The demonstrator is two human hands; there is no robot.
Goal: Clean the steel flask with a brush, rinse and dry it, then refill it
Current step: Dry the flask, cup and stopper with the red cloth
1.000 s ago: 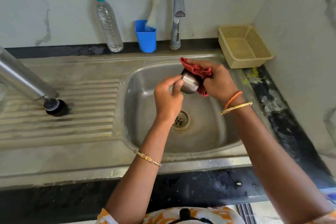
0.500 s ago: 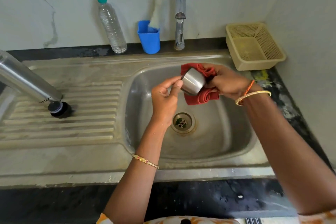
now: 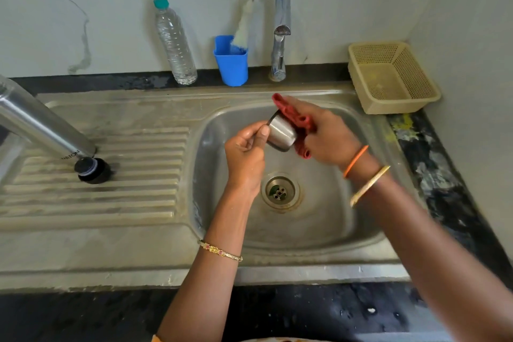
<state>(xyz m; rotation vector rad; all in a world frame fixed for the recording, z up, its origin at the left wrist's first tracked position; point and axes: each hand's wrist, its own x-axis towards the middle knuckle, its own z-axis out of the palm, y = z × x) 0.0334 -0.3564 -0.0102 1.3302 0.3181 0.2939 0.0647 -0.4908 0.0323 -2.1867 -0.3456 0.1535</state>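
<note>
Your left hand pinches the steel cap; your right hand grips the red cloth against it. The flask lies well left of both hands, on its side. Washing looks finished, drying underway; refilling is left.

A red cloth is showing at twelve o'clock of the silver cap; blue cup, beige mesh basket.
</note>
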